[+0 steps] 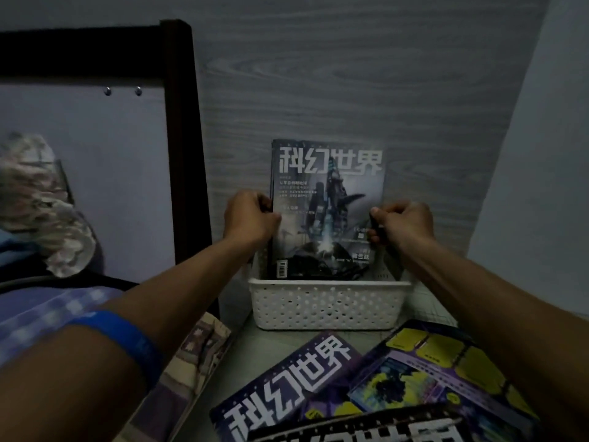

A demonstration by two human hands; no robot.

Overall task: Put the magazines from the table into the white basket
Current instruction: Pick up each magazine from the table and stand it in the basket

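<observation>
A dark magazine (326,199) with white title characters stands upright with its lower edge inside the white perforated basket (325,306), leaning toward the wood-grain wall. My left hand (250,220) grips its left edge. My right hand (403,221) pinches its right edge. On the table in front lie more magazines: a purple one (287,381) at the left, a purple and yellow one (430,371) at the right, and a dark one (360,432) at the bottom edge, overlapping each other.
The basket sits at the back of a grey table (255,352) against the wall. A dark bed frame post (181,138) rises to the left, with bedding and a patterned cloth (197,355) beside the table. A pale wall closes in on the right.
</observation>
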